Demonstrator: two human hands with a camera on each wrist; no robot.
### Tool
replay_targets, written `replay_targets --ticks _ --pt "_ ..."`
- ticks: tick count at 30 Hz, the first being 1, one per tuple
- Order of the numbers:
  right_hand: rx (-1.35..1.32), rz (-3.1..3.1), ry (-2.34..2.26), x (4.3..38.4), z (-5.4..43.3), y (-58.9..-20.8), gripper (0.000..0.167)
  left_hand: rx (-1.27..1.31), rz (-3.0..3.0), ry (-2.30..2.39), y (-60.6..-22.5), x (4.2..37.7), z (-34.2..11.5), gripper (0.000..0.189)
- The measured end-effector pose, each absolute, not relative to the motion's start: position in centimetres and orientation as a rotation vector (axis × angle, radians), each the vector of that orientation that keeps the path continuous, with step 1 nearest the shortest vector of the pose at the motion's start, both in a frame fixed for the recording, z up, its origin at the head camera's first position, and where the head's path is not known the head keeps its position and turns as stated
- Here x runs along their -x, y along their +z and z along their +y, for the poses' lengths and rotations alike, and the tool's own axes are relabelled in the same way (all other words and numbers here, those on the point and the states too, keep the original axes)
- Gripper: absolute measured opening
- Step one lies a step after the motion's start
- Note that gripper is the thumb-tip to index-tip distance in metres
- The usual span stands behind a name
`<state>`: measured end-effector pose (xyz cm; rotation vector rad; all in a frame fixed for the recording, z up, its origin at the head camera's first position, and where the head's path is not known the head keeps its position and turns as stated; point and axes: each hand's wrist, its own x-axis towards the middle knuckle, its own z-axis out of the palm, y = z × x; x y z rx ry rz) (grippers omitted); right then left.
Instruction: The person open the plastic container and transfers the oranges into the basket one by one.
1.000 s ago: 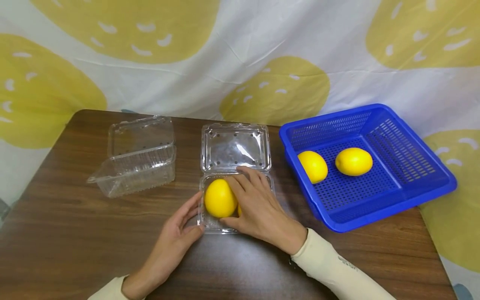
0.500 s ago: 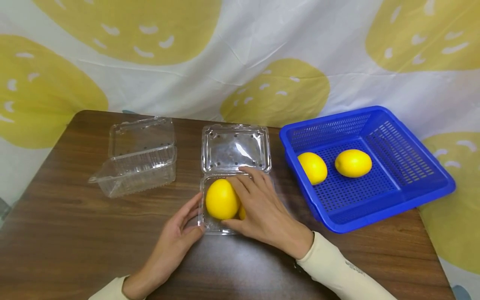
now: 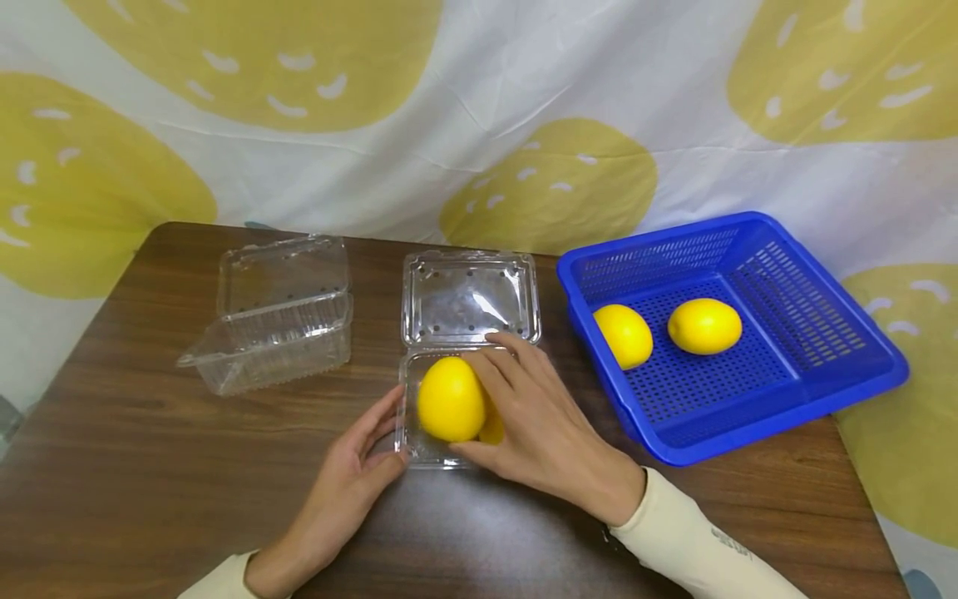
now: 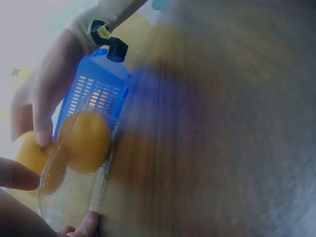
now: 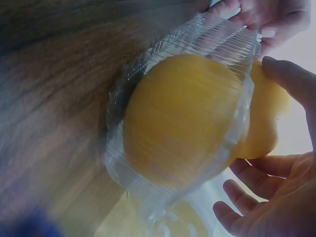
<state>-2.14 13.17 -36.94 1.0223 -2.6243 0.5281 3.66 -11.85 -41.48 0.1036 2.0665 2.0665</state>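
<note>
In the head view, my right hand [image 3: 535, 416] holds a yellow lemon [image 3: 451, 399] with thumb and fingertips over a hinged clear plastic container [image 3: 430, 453]. Below it a second lemon [image 5: 180, 118] lies in the container, seen through the clear wall in the right wrist view and mostly hidden by the hand from above. My left hand [image 3: 352, 474] grips the container's left side, thumb at the near corner and fingers along the wall. The container's lid [image 3: 470, 299] lies folded back, away from me.
A blue plastic basket [image 3: 778, 424] stands at the right, with two lemons [image 3: 705, 326] in it. Another open clear container [image 3: 280, 353] sits at the left on the brown wooden table [image 3: 187, 482]. A lemon-print cloth [image 3: 374, 175] hangs behind the table.
My right hand has shifted slightly right with the held lemon, which now sits further from the container's left wall. The left hand, container and basket stay in place.
</note>
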Motion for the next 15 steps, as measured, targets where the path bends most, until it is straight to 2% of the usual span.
replay_targets --ticks 15 --pt "-1.032 -2.594 0.582 1.4 14.7 -35.5 0.091 -0.099 2.065 2.064 -41.5 -3.7 -11.9 0.074"
